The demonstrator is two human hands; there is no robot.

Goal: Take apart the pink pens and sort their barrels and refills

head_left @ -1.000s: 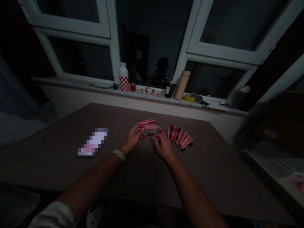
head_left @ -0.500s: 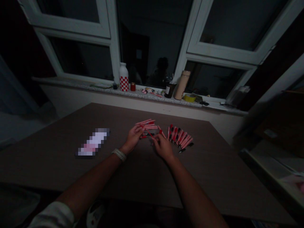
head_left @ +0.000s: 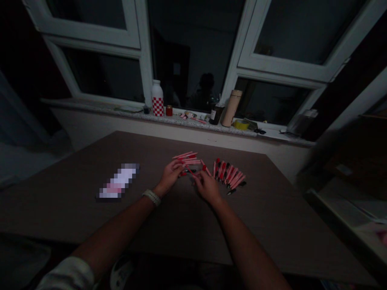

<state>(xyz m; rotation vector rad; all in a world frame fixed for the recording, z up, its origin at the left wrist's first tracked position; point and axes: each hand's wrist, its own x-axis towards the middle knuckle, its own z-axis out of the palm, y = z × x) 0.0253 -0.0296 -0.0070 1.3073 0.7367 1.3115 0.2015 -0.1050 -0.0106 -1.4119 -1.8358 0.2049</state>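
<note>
Between my hands a slim pink-and-red pen (head_left: 190, 171) slants down to the right. My left hand (head_left: 173, 171) pinches its upper left end, and my right hand (head_left: 207, 185) closes its fingertips round the lower right end. Just beyond my fingers lies a pile of pink pens (head_left: 192, 162), some with red parts. Another pen with a red cap (head_left: 204, 167) rests right behind my right hand. To the right, several pink pens with red or black caps (head_left: 229, 174) are spread in a fan. A dark item below the held pen is partly hidden.
On the brown table (head_left: 169, 225) a phone with a blurred lit screen (head_left: 119, 183) lies at left. Along the windowsill (head_left: 193, 121) stand a checked bottle (head_left: 157, 98), a small red jar (head_left: 169, 110), a dark cup (head_left: 215, 114), a tan flask (head_left: 232, 108) and yellow tape (head_left: 241, 125).
My hands stay almost in place, with the pen held between them in both frames. The held pen has shifted very slightly; the pens on the table lie as before.
</note>
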